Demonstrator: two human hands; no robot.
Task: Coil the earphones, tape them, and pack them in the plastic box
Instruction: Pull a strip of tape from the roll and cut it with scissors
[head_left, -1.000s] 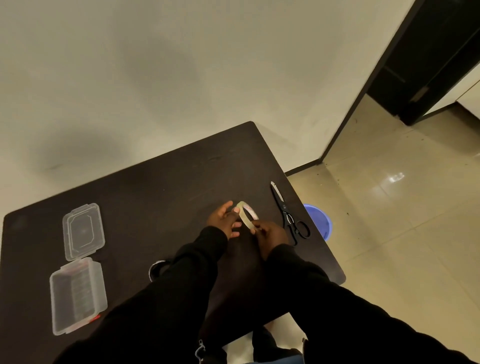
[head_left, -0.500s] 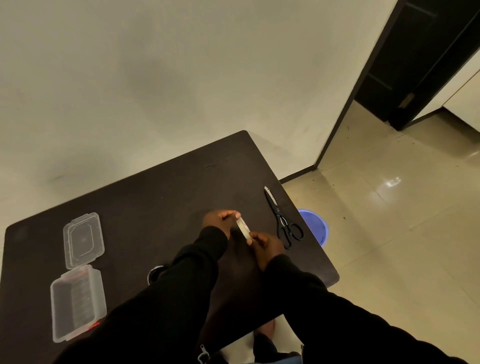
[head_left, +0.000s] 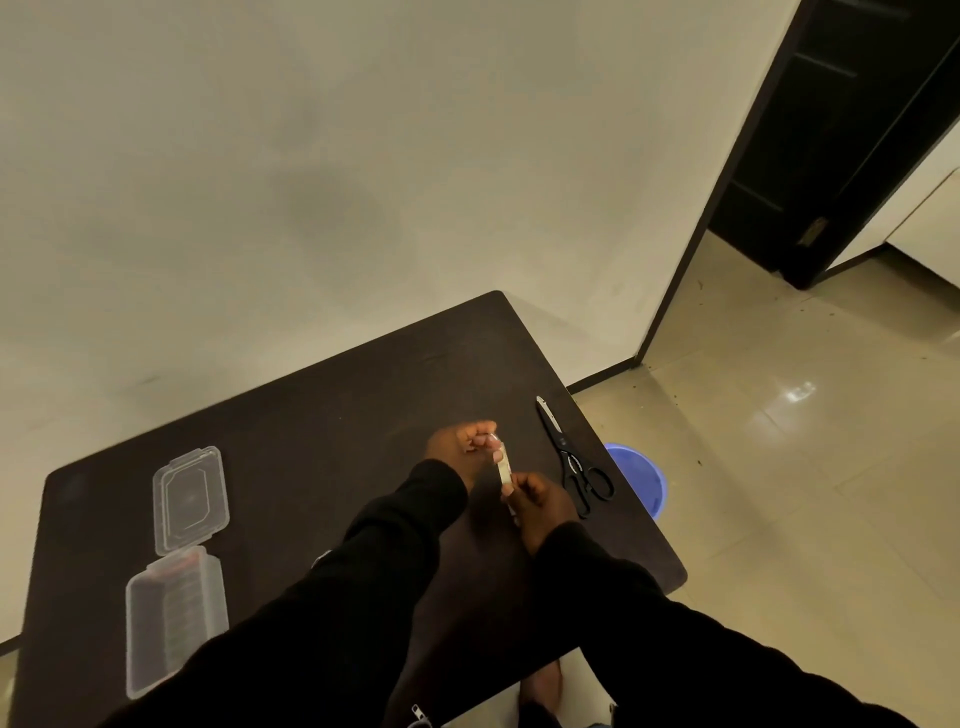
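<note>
A roll of clear tape (head_left: 503, 469) is held edge-on between my hands above the dark table (head_left: 322, 415). My left hand (head_left: 460, 447) grips its upper side and my right hand (head_left: 535, 501) pinches its lower edge. The clear plastic box (head_left: 174, 618) lies open at the table's left, its hinged lid (head_left: 189, 499) flat beyond it. Only a small pale bit of the earphones (head_left: 321, 557) shows beside my left sleeve; the rest is hidden under my arm.
Black scissors (head_left: 571, 460) lie shut near the table's right edge, close to my right hand. A blue bucket (head_left: 636, 478) stands on the tiled floor just past that edge. A wall runs behind the table, and a dark door stands open at the far right.
The tape roll has turned from showing its ring face to edge-on between my hands. My head has tilted, so the table sits lower in view.
</note>
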